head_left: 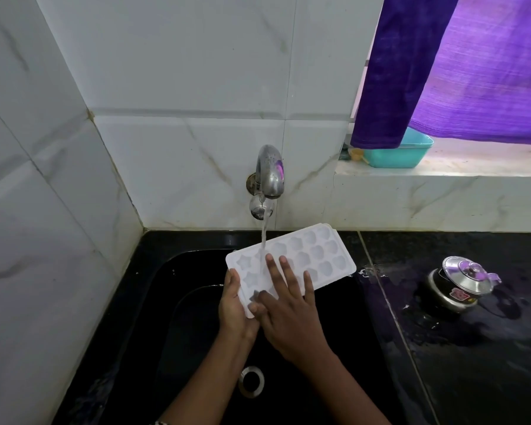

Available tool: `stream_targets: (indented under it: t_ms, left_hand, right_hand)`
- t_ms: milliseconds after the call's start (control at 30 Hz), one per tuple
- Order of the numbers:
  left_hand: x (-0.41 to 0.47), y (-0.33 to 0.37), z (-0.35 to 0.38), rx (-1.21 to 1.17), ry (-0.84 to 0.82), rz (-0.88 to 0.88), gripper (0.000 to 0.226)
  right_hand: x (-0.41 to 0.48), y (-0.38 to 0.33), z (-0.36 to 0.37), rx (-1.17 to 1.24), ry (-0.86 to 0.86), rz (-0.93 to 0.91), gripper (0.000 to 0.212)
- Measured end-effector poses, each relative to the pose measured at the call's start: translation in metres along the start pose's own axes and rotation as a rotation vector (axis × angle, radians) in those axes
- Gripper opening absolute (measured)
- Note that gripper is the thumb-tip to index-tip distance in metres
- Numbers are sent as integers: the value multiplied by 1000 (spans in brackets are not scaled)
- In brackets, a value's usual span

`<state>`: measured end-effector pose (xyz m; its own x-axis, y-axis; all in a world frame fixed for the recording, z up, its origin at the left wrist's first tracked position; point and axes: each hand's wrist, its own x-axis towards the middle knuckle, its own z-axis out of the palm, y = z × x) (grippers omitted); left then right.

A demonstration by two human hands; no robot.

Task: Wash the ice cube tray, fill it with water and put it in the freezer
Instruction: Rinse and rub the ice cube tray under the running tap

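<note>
A white ice cube tray with star and shell moulds is held over the black sink, tilted with its far end to the right. My left hand grips its near left corner from the side. My right hand lies flat on top of the tray, fingers straight and spread across the moulds. Water runs from the steel tap onto the tray's left part, just beside my right fingertips.
A round steel drain sits in the sink bottom. On the wet black counter to the right stands a small steel pot with a lid. A teal tub rests on the window sill under a purple curtain.
</note>
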<state>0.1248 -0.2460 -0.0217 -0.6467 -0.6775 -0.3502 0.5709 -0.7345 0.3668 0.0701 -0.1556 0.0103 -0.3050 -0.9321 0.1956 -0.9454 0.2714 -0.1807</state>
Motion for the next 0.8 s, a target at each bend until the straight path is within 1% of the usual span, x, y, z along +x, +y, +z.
stream_targets:
  t_ms: [67, 133, 200, 300, 367, 433, 500, 533, 600, 667, 733, 767, 800]
  left_hand:
    - [1, 2, -1, 6, 19, -8, 64]
    - [1, 4, -3, 8, 28, 8, 65]
    - [0, 2, -4, -11, 3, 19, 62]
    - [-1, -1, -6, -6, 16, -3, 55]
    - [1, 4, -7, -16, 32, -50, 57]
    - [2, 7, -8, -23, 38, -52, 58]
    - [1, 4, -11, -31, 28, -15, 57]
    - [-1, 2, -11, -34, 29, -1, 56]
    - [-2, 1, -10, -32, 23, 5, 56]
    - [-1, 5, -12, -34, 37, -17, 62]
    - [-2, 6, -16, -19, 48, -12, 63]
    - [-3, 4, -18, -17, 45, 0, 61]
    - [-4, 2, -20, -20, 41, 16, 59]
  right_hand:
    - [-2, -8, 3, 28, 29, -11, 45]
    - [-4, 0, 8, 31, -6, -66, 52]
    - [1, 11, 5, 36, -64, -66, 54]
    - [1, 1, 0, -29, -27, -42, 46]
    - [-2, -10, 5, -53, -5, -42, 40]
    - [-3, -7, 10, -21, 9, -71, 44]
    - [4, 4, 7, 64, -77, -42, 47]
    - [5, 6, 5, 67, -79, -34, 47]
    - [3, -3, 4, 7, -31, -34, 46]
    - [-3, -13, 8, 20, -3, -52, 45]
    - [-5, -7, 14, 64, -37, -78, 50]
    - [-4, -2, 12, 87, -84, -63, 52]
    - [-3, 4, 9, 91, -85, -53, 53]
